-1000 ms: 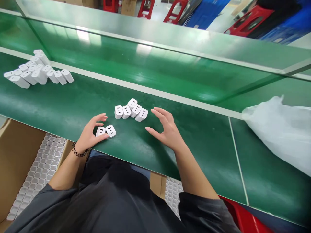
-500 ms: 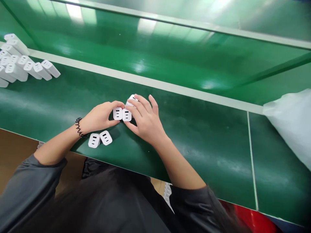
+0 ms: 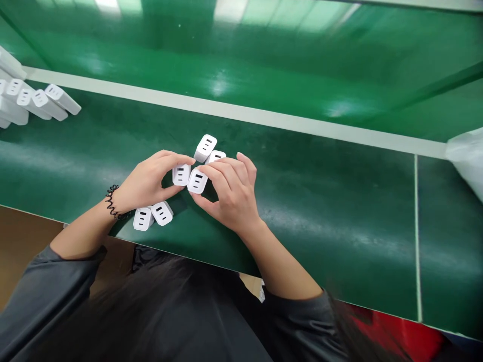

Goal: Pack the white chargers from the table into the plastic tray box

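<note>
On the green belt [image 3: 302,201] lies a small cluster of white charger blocks. My left hand [image 3: 145,183] pinches one white charger [image 3: 181,174] between thumb and fingers. My right hand [image 3: 228,193] is closed round a second charger [image 3: 197,181] right beside it. Two more chargers [image 3: 206,147] sit just behind my fingers, one partly hidden. A pair of chargers [image 3: 153,216] lies on the belt under my left wrist, near the front edge.
A pile of several white chargers [image 3: 30,98] lies at the far left of the belt. A white plastic bag [image 3: 466,156] shows at the right edge. A pale rail [image 3: 241,113] runs along the belt's far side. Something red [image 3: 400,337] sits below the belt.
Both hands left the front pair and moved onto the middle cluster, each closing on a charger. The two held chargers have come slightly toward me. The view has dropped lower and shifted.
</note>
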Demonstrator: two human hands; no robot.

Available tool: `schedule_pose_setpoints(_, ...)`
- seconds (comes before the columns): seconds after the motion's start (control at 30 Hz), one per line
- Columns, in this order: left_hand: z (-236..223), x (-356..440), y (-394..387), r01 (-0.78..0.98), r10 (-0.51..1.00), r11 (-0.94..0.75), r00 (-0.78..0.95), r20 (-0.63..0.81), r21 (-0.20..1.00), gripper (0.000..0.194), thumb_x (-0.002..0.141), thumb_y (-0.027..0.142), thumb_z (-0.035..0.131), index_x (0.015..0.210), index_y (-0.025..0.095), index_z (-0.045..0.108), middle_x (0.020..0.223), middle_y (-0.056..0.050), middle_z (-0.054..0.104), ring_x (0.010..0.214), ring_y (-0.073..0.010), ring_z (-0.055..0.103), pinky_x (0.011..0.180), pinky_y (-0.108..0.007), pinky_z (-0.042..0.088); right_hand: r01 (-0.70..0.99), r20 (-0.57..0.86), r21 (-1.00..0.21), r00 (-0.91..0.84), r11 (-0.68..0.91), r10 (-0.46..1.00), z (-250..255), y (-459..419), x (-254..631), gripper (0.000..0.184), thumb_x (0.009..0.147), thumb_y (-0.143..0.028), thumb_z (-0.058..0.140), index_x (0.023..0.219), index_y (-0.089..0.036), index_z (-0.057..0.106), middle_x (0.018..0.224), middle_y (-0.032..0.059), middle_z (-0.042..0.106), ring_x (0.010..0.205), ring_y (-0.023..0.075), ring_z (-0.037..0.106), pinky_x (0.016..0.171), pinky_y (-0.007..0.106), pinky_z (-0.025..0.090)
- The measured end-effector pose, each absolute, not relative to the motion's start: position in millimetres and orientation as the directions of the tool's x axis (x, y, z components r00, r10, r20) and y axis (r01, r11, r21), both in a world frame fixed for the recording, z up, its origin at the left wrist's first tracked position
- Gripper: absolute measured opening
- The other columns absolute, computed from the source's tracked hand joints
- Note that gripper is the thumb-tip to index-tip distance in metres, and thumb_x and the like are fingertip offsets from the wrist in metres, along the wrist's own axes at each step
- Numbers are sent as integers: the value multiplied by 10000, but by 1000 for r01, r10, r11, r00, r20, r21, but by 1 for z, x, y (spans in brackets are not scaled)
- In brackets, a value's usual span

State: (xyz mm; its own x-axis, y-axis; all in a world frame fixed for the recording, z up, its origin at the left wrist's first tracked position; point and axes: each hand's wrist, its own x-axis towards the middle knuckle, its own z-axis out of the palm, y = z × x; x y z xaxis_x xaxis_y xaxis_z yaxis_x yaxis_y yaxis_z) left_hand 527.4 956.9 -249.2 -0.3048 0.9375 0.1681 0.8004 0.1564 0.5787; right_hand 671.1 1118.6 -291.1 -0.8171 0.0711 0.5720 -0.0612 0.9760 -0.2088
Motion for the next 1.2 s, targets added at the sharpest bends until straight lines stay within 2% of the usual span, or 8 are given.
schedule_pose_setpoints(0.27,-250,526,956,793,944,149,-292,154,591,378,862,246,619,1235,217,566,1219,-44,677,1115,-206,616,963,-376,513,-57,542,-232,-836,971,80,-293,1119,672,335,885,-355,592,1188,-214,573,1067,65,676,1072,254,574,1106,495,330)
schedule_pose_setpoints(0.5,-253,517,957,738,917,266,-393,75,621,397,851,305,647,1230,215,569,1237,-55,657,1091,-215,624,952,-381,530,-91,441,-401,-892,912,105,-291,1118,675,384,892,-337,585,1271,-285,551,1130,62,668,1120,308,564,1127,583,274)
schedule_pose_setpoints(0.63,-267,508,961,684,889,298,-453,68,666,448,858,300,649,1282,208,539,1291,-67,620,1121,-212,612,943,-368,558,-156,393,-495,-917,855,60,-286,1114,677,394,900,-321,583,1287,-248,554,1151,88,667,1093,301,596,1031,536,396)
schedule_pose_setpoints(0.77,-275,502,964,635,877,300,-476,55,712,562,846,323,674,1367,230,483,1412,-79,528,1253,-250,547,958,-377,576,-313,339,-608,-933,730,-118,-286,1107,677,394,922,-292,567,1307,-214,541,1206,112,655,1072,263,625,915,445,511)
schedule_pose_setpoints(0.87,-263,498,960,646,865,315,-496,69,696,606,861,404,661,1407,247,448,1454,-61,486,1286,-264,526,981,-385,562,-359,318,-661,-929,658,-188,-290,1101,677,383,936,-273,560,1311,-199,532,1236,127,637,1107,249,619,913,422,537)
schedule_pose_setpoints(1.03,-217,505,930,697,820,300,-538,198,652,494,944,486,523,1368,234,498,1383,-26,545,1296,-242,521,1042,-404,502,-366,310,-679,-929,636,-204,-294,1095,677,380,937,-282,575,1300,-181,522,1228,142,631,1103,246,626,883,407,555)
schedule_pose_setpoints(1.13,-206,518,900,657,815,310,-556,164,687,513,936,547,516,1375,282,498,1397,-33,540,1330,-277,497,1066,-485,475,-351,290,-687,-935,637,-202,-293,1094,678,384,935,-287,576,1303,-197,512,1232,137,631,1096,250,630,879,416,555)
schedule_pose_setpoints(1.2,-213,528,882,623,839,299,-533,113,723,608,881,600,582,1403,310,471,1444,-50,508,1356,-301,468,1099,-503,448,-356,296,-687,-933,634,-203,-293,1094,678,383,933,-291,580,1297,-196,510,1229,137,631,1085,249,634,869,410,556)
